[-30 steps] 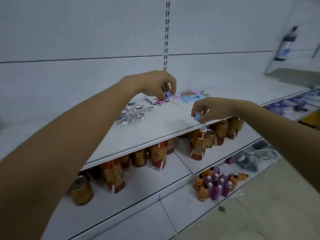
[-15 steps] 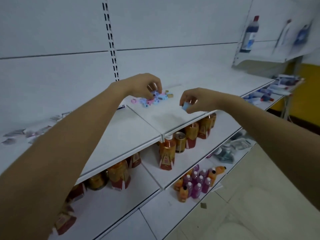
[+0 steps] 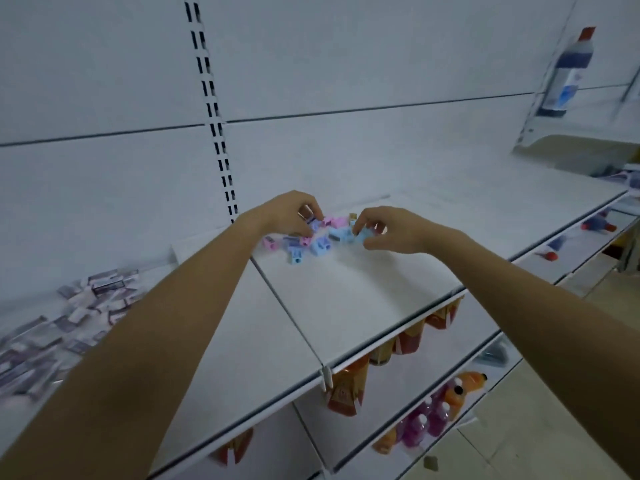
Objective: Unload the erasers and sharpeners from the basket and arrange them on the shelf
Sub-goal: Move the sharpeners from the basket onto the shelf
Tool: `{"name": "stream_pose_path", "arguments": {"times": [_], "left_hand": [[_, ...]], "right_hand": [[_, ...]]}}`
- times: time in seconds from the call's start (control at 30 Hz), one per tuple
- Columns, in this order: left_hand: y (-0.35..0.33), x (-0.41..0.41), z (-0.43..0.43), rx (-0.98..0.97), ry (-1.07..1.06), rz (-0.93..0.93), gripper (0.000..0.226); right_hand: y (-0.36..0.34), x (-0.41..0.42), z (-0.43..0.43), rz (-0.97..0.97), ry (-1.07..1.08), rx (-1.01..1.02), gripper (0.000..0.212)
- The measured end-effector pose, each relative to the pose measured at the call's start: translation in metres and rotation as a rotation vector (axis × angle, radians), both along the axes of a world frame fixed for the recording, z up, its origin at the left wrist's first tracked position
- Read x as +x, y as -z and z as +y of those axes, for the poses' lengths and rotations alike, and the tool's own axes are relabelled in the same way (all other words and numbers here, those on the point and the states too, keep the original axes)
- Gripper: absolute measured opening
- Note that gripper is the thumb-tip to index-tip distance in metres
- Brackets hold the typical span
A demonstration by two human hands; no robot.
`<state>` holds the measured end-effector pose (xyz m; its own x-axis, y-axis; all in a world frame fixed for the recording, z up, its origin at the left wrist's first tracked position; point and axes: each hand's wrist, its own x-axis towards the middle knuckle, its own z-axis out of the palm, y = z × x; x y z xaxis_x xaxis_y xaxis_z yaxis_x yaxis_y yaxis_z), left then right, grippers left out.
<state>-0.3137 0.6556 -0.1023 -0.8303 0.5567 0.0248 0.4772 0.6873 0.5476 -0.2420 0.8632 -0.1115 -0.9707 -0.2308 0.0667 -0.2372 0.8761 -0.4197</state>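
Sharpeners (image 3: 313, 237) lie in a loose heap of blue, pink and purple on the far part of the shelf (image 3: 346, 292), just right of the seam between two boards. Both my hands are at that heap.

My right hand (image 3: 391, 230) meets it from the right. Thumb and forefinger are closed in a pinch on a light blue sharpener (image 3: 364, 236) at the heap's right end, and the other fingers are loosely curled. I cannot tell whether that piece touches the board or sits just above it, and my fingers hide too much to judge its long axis.

My left hand (image 3: 285, 214) is on the heap's far left corner, fingers curled down over the pieces. Something small shows at the fingertips, but I cannot tell whether I grip it or only touch it.

The heap runs left to right between my two hands, so each hand is nearest its own end. Bare board lies on the near side and to the right, and I judge that my right hand, already at that end, is the one to set its piece down there.

The erasers (image 3: 69, 317) are heaped on the next board, well apart to the left. The basket is not in view.
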Motion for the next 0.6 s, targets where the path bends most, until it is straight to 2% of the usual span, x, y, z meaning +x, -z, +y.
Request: {"name": "stream_pose_path", "arguments": {"times": [0.23, 0.43, 0.53, 0.6], "left_hand": [[0.012, -0.008, 0.002, 0.122, -0.062, -0.033, 0.034], [0.028, -0.006, 0.006, 0.024, -0.195, 0.114, 0.026], [0.044, -0.001, 0.012, 0.040, -0.245, 0.112, 0.039], [0.055, 0.005, 0.019, -0.138, -0.319, 0.105, 0.056]], "right_hand": [[0.014, -0.050, -0.006, 0.052, -0.163, -0.061, 0.039], [0.026, -0.078, -0.002, 0.162, -0.231, -0.145, 0.035], [0.045, -0.094, 0.003, 0.128, -0.169, -0.078, 0.040], [0.056, -0.096, 0.004, 0.088, -0.166, -0.101, 0.041]]}}
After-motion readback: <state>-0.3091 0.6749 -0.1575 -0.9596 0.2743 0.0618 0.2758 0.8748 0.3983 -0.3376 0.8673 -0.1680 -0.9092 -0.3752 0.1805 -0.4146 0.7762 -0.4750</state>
